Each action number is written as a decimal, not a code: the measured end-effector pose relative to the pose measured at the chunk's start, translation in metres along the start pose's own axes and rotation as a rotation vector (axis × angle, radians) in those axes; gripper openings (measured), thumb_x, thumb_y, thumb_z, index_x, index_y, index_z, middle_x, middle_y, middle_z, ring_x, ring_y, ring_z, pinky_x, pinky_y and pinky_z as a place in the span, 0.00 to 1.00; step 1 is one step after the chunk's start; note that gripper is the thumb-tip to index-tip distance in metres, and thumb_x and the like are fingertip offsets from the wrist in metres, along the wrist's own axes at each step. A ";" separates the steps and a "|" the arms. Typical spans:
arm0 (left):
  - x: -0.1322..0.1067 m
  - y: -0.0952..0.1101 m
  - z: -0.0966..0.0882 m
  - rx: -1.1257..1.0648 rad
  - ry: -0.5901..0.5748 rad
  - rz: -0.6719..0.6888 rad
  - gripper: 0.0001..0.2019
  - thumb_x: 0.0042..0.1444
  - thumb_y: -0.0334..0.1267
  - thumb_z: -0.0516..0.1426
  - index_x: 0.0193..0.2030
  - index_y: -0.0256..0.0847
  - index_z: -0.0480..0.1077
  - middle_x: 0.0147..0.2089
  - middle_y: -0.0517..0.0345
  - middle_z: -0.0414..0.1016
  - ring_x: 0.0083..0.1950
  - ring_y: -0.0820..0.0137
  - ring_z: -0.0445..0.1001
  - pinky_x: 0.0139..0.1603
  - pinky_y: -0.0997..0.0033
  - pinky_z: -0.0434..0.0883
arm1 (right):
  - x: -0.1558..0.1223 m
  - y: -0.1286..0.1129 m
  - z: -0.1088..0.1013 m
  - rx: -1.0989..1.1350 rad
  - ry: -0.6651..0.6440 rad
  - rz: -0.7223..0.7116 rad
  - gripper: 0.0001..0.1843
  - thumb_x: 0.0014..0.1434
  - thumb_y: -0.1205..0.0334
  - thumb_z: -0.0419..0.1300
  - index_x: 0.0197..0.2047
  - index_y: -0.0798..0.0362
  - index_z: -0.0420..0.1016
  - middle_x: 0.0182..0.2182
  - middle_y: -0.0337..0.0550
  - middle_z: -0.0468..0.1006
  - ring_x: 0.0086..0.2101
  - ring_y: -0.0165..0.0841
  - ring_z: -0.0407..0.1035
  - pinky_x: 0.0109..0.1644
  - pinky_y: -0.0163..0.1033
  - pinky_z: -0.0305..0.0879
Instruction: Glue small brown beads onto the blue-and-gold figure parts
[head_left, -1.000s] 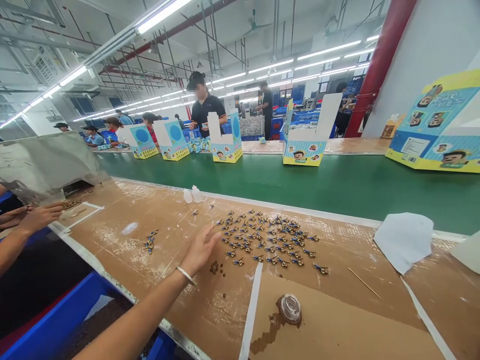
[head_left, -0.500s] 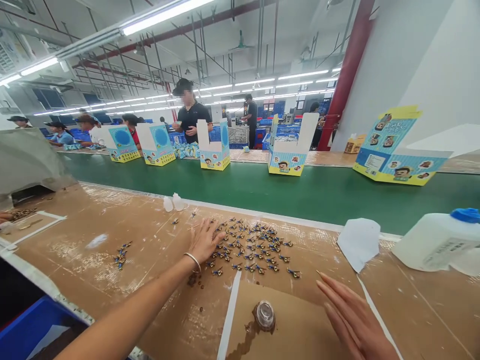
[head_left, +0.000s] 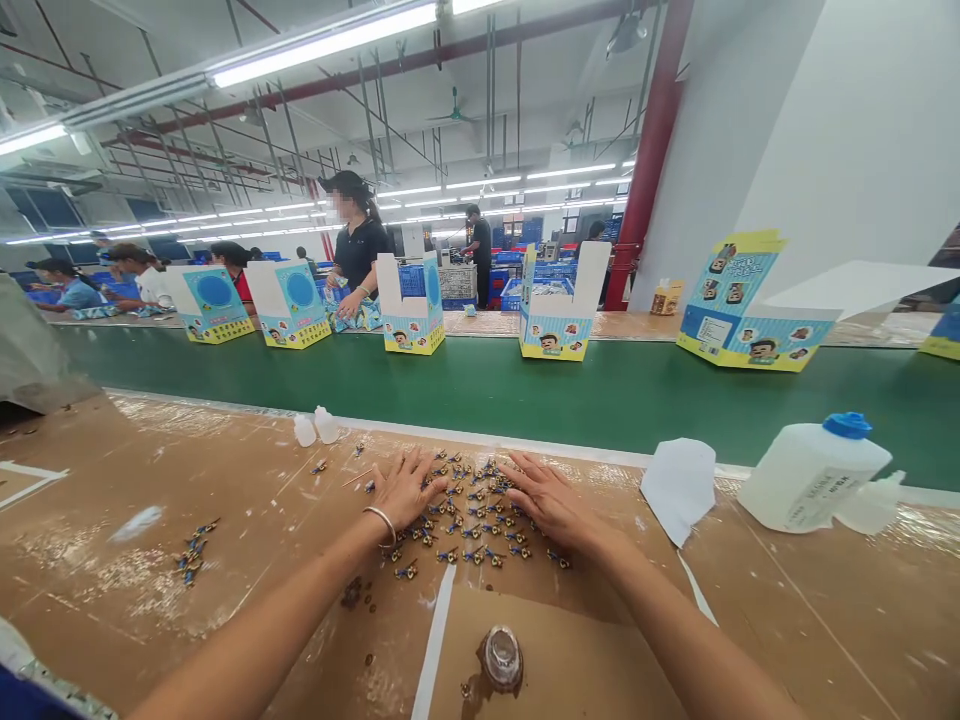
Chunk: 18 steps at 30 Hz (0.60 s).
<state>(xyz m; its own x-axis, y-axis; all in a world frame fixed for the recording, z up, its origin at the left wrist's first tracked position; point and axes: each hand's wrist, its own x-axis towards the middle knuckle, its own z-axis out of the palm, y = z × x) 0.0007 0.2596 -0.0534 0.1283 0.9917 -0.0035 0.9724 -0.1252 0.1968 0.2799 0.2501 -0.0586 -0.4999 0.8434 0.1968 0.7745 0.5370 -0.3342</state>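
Note:
Many small blue-and-gold figurines (head_left: 474, 531) lie spread over the brown cardboard-covered table (head_left: 285, 560). My left hand (head_left: 405, 489) rests palm down with fingers spread at the left side of the group, a bracelet on its wrist. On the right side, my right hand (head_left: 546, 497) lies flat over some of the figurines, fingers apart, hiding those beneath it. Neither hand grips anything. A thin stick (head_left: 358, 478) lies just left of my left hand. Nearer me, a small round clear dish (head_left: 502, 658) with brown residue sits on a cardboard sheet (head_left: 585, 650).
A smaller cluster of figurines (head_left: 194, 552) lies to the left. Small white bottles (head_left: 315, 427) stand by the green conveyor (head_left: 480, 395), which carries several printed boxes (head_left: 559, 330). At right are a white sheet (head_left: 679, 488) and a blue-capped jug (head_left: 814, 475). A co-worker (head_left: 358, 250) stands beyond.
My right hand has moved from the front right up onto the figurines. My left hand stays at their left side. The view has turned to the right.

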 end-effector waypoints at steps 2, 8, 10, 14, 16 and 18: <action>0.007 0.003 -0.001 0.007 -0.002 0.007 0.35 0.56 0.65 0.36 0.67 0.52 0.49 0.72 0.56 0.39 0.70 0.47 0.38 0.58 0.25 0.36 | 0.011 0.003 -0.001 0.009 -0.009 -0.010 0.23 0.63 0.53 0.52 0.60 0.48 0.58 0.62 0.47 0.53 0.59 0.43 0.51 0.62 0.59 0.49; 0.019 0.013 0.004 0.014 -0.024 0.052 0.34 0.57 0.64 0.36 0.66 0.54 0.50 0.71 0.57 0.41 0.70 0.48 0.40 0.59 0.26 0.37 | 0.029 0.009 -0.003 0.021 -0.067 -0.075 0.21 0.63 0.53 0.53 0.57 0.50 0.61 0.59 0.48 0.57 0.57 0.41 0.56 0.60 0.56 0.53; 0.019 0.017 0.008 0.016 -0.033 0.068 0.33 0.57 0.63 0.37 0.66 0.54 0.50 0.71 0.57 0.41 0.70 0.48 0.41 0.59 0.27 0.39 | 0.030 0.006 -0.002 0.029 -0.097 -0.113 0.22 0.62 0.53 0.53 0.58 0.50 0.60 0.59 0.48 0.57 0.57 0.41 0.55 0.60 0.57 0.53; 0.017 0.023 0.011 0.022 -0.045 0.111 0.31 0.59 0.61 0.37 0.66 0.55 0.50 0.71 0.58 0.41 0.70 0.52 0.41 0.60 0.29 0.38 | 0.029 0.002 0.001 0.034 -0.129 -0.153 0.23 0.62 0.53 0.53 0.59 0.49 0.59 0.61 0.47 0.54 0.58 0.42 0.52 0.61 0.59 0.49; 0.016 0.027 0.011 0.025 -0.050 0.132 0.31 0.59 0.61 0.37 0.66 0.54 0.51 0.71 0.57 0.42 0.70 0.53 0.41 0.61 0.31 0.37 | 0.028 0.002 0.003 0.033 -0.126 -0.165 0.23 0.62 0.53 0.53 0.59 0.49 0.59 0.61 0.47 0.54 0.59 0.43 0.51 0.62 0.59 0.47; 0.016 0.032 0.013 0.025 -0.051 0.149 0.30 0.59 0.60 0.38 0.66 0.53 0.52 0.71 0.57 0.43 0.70 0.54 0.42 0.63 0.34 0.36 | 0.026 0.004 0.004 0.032 -0.113 -0.178 0.23 0.62 0.53 0.53 0.59 0.49 0.59 0.61 0.47 0.54 0.59 0.43 0.51 0.62 0.59 0.47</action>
<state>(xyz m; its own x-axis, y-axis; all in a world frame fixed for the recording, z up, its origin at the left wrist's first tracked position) 0.0363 0.2715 -0.0594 0.2809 0.9594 -0.0264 0.9462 -0.2723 0.1746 0.2685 0.2739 -0.0589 -0.6691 0.7275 0.1516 0.6586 0.6750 -0.3325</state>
